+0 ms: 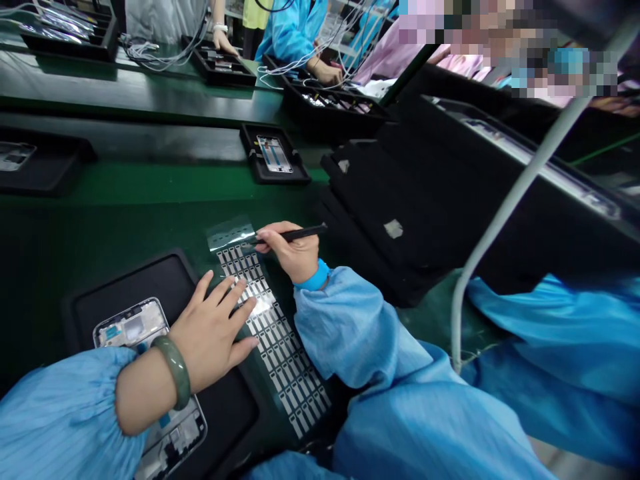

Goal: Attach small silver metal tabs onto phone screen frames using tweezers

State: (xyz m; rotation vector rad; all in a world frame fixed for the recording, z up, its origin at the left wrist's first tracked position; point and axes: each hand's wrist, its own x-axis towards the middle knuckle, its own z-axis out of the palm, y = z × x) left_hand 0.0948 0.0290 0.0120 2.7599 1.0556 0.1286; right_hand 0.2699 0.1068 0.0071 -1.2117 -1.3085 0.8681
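Observation:
My left hand [213,330] lies flat with fingers spread on a long sheet of small grey stickers [280,353] on the green table. My right hand [293,250] is closed around black tweezers [295,234], whose tip rests at the top end of the sheet, near a clear film flap [231,232]. Under my left wrist a phone frame [133,327] lies in a black tray [165,280]. Both arms wear blue sleeves; the left wrist has a green bangle.
Another black tray with a phone frame [274,155] sits farther along the green belt. A stack of black trays [400,207] stands at right. A grey cable [500,220] hangs across. Other people's hands work at trays [220,63] beyond.

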